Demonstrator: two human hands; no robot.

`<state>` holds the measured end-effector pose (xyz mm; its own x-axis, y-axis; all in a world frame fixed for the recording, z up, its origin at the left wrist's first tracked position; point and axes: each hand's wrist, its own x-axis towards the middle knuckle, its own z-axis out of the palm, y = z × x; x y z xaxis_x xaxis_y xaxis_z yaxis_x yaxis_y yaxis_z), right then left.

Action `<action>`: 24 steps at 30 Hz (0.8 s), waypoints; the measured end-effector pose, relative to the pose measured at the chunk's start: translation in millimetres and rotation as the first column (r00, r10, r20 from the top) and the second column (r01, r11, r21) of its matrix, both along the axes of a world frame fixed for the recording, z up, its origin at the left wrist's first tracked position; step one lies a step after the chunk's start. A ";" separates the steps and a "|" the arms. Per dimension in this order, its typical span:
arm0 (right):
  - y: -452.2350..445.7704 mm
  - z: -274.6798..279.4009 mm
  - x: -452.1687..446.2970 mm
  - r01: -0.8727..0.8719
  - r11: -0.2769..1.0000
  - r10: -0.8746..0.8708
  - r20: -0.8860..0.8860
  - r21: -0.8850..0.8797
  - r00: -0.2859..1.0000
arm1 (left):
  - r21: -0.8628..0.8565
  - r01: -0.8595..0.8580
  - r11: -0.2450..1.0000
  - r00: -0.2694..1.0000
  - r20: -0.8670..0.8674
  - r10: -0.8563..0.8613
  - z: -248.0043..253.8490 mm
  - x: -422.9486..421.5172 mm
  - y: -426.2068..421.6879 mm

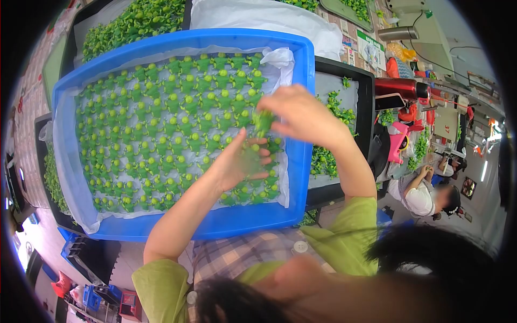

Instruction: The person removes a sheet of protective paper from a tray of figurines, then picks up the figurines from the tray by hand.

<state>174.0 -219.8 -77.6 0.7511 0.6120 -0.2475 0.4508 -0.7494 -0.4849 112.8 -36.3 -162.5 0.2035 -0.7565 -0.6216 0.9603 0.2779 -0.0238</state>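
A blue tray (188,229) lined with white sheeting holds many small green figures (186,124), set out in rows. Each figure has a round, lighter yellow-green head. Over the tray's right side, my right hand (299,110) pinches a small cluster of green figures (263,123), slightly blurred. Just below and to the left of it, my left hand (239,161) is open with its fingers spread. A green blur lies across its palm, and I cannot tell whether it rests there or is passing by.
Black trays (366,134) with more green figures stand to the right and behind. White sheeting (269,21) lies beyond the blue rim. Further right are a red thermos-like object (398,89), a phone (389,102) and a pink item (397,141). A person in white (420,194) sits at the far right.
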 end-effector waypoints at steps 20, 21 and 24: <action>-14.5 -6.3 0.5 0.217 0.959 -0.097 -0.513 0.180 0.853 | 0.091 0.027 0.995 0.997 0.068 -0.034 2.5 -0.3 2.7; -18.5 -6.7 1.3 0.246 0.942 -0.081 -0.554 0.230 0.828 | 0.064 -0.008 0.998 0.997 0.082 0.003 7.3 4.4 5.4; -20.8 -8.1 -2.2 0.326 0.868 -0.020 -0.628 0.376 0.778 | 0.024 -0.051 0.998 0.992 0.116 0.047 9.3 10.3 10.6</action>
<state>171.8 -240.6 -85.6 0.6510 0.6386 -0.4104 -0.1536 -0.4186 -0.8951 123.0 -25.7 -153.1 0.3116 -0.7271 -0.6118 0.9414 0.3237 0.0948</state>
